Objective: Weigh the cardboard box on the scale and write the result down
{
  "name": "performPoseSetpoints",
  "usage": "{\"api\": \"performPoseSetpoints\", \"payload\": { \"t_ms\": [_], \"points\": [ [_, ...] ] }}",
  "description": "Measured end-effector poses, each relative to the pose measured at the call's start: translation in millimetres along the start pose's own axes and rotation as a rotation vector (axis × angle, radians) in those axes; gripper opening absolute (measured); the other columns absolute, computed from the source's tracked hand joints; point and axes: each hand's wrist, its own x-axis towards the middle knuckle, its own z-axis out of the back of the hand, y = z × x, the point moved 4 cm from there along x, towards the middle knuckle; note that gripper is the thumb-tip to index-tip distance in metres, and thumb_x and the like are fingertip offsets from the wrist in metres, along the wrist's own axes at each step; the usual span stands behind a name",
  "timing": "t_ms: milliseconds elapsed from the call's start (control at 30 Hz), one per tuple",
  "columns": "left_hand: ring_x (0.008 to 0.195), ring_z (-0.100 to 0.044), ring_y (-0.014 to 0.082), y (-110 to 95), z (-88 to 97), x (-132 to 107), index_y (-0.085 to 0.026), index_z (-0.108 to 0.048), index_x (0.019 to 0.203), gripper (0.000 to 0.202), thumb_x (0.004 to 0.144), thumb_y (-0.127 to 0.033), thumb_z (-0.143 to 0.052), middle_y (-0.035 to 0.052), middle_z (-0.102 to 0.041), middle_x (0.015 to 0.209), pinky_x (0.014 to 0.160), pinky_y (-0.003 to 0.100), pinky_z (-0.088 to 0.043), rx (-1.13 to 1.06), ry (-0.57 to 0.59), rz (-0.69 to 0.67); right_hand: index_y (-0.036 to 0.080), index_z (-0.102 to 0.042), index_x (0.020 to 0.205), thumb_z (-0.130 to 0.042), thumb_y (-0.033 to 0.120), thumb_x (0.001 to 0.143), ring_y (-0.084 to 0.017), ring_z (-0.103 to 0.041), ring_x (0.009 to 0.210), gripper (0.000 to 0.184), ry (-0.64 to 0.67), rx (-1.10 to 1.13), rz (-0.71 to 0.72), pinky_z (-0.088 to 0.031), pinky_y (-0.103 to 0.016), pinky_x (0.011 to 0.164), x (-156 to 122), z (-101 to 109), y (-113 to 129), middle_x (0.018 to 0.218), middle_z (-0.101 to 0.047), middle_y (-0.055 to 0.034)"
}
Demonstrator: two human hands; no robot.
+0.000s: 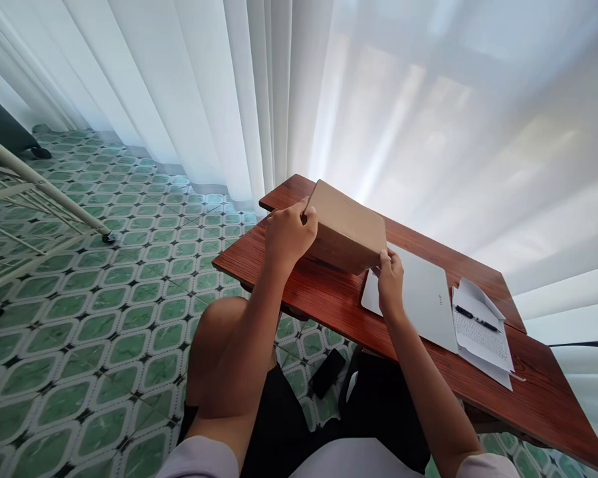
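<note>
A brown cardboard box (346,229) is held tilted above the reddish wooden table (329,299). My left hand (289,236) grips its left edge with fingers curled round it. My right hand (389,279) pinches its lower right corner. Just right of the box a closed white laptop (421,299) lies flat on the table, and my right hand is over its near left part.
Written paper sheets (481,335) with a black pen (471,318) on top lie right of the laptop. White curtains (329,86) hang behind the table. Green patterned floor tiles (104,312) spread to the left, with a white metal frame (34,192). A dark phone-like object (327,373) lies under the table.
</note>
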Motion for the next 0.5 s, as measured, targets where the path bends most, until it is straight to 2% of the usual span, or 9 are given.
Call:
{"api": "performPoseSetpoints", "payload": {
  "t_ms": [233,500],
  "points": [
    [0.116,-0.065,0.0357,9.9,-10.7,4.5,-0.017,-0.066,0.135,0.057,0.097,-0.051,-0.040,0.0122,-0.072,0.121,0.101,0.045,-0.046,0.008,0.026,0.041,0.016,-0.059,0.122,-0.060,0.061,0.086,-0.024,-0.064,0.108,0.058,0.012,0.011,-0.044,-0.055,-0.036,0.084,-0.5,0.3,-5.2,0.123,-0.066,-0.0116],
    [0.117,-0.065,0.0338,21.9,-15.2,11.2,-0.019,-0.069,0.130,0.054,0.096,-0.051,-0.043,0.0095,-0.073,0.120,0.101,0.043,-0.047,0.019,-0.010,0.052,0.016,-0.061,0.120,-0.059,0.064,0.087,-0.025,-0.067,0.101,0.059,0.018,-0.120,-0.008,-0.056,-0.036,0.079,-4.2,0.4,-3.3,0.114,-0.070,-0.0117]
  ]
}}
